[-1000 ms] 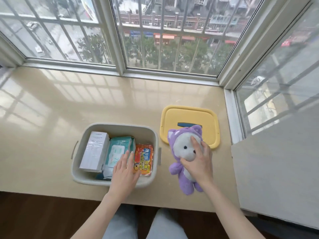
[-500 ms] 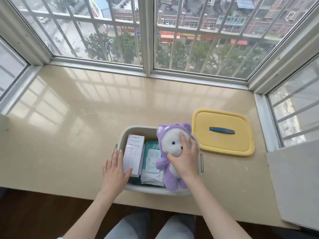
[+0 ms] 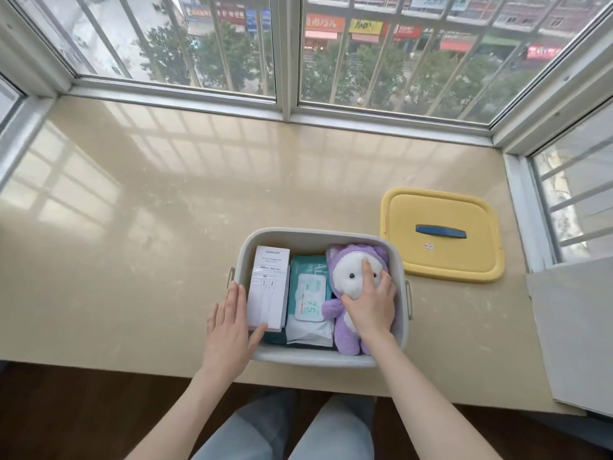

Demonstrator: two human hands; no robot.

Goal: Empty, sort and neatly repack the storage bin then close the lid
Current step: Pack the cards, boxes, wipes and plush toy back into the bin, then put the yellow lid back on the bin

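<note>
The right hand (image 3: 368,307) is gripping the toy (image 3: 346,336) inside the bin (image 3: 315,232), the left hand (image 3: 229,330) is lying flat, and the lid (image 3: 434,210) is sitting nearer the right hand, by the ledge's (image 3: 149,234) right edge.

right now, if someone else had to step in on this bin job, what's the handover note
Left hand: open, flat against the left wall of the bin, thumb by the white box.
Right hand: grips the purple plush toy by its head, inside the bin at the right.
Bin sits on the sill: white box left, wipes pack middle, plush right. Yellow lid lies off, on the sill to the bin's right.
Done: three items packed side by side.
Left: release the plush, fit the lid.
</note>
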